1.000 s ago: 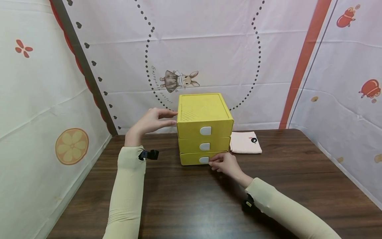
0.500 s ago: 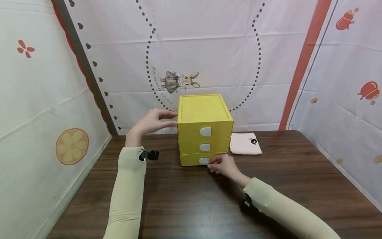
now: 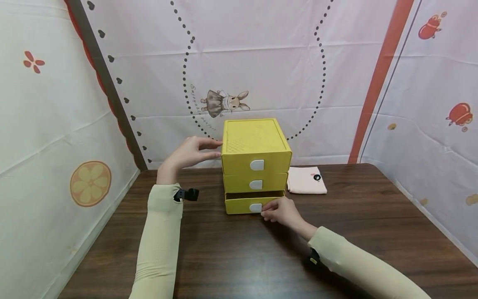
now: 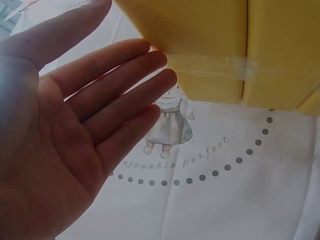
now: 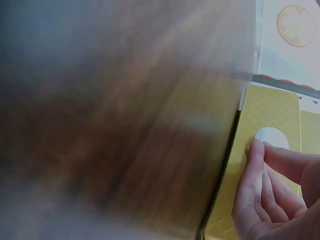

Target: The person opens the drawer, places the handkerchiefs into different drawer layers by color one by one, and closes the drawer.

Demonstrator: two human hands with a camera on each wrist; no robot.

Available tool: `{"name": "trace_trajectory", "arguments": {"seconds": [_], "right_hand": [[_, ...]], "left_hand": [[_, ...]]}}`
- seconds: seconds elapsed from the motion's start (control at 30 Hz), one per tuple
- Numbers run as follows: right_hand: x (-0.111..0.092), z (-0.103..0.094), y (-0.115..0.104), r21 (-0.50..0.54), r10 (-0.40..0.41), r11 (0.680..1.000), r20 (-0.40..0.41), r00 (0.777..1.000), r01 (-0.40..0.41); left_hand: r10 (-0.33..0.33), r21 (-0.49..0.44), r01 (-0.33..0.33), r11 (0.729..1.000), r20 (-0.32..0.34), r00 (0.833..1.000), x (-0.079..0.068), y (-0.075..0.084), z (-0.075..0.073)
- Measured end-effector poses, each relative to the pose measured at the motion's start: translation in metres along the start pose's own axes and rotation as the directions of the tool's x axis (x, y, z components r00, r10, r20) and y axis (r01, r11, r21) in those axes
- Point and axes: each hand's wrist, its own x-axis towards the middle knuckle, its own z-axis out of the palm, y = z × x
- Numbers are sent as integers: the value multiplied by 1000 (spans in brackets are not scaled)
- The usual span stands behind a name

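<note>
A yellow box of three stacked drawers (image 3: 257, 137) stands toward the back of the wooden table. Its bottom drawer (image 3: 239, 206) is pulled out a little, leaving a dark gap above its front. My right hand (image 3: 285, 214) pinches the white handle tab (image 3: 255, 208) of that drawer between thumb and fingers; the right wrist view shows the tab (image 5: 272, 137) at the fingertips. At the box's upper left side, my left hand (image 3: 189, 153) holds its fingers straight, fingertips at the side wall. In the left wrist view its palm and fingers lie extended beside the yellow wall (image 4: 200, 50).
A folded pink cloth (image 3: 304, 180) with a dark round mark lies right of the box. Printed fabric (image 3: 257, 74) hangs behind and along both sides of the table (image 3: 224, 257). The upper two drawers (image 3: 242, 182) are closed.
The bottom drawer has come out toward me a short way, with my right hand moving along on its tab. My left hand stays at the box's side.
</note>
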Motion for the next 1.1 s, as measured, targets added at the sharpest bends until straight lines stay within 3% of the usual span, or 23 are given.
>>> {"name": "trace_trajectory", "arguments": {"seconds": [0.57, 1.1], "right_hand": [[-27, -1, -3, 30, 3, 1000, 51, 999, -5], [-54, -2, -1, 34, -43, 999, 126, 991, 39]], "left_hand": [[2, 15, -2, 1000, 5, 1000, 1, 0, 0], [2, 0, -2, 1000, 12, 1000, 1, 1, 0]]}}
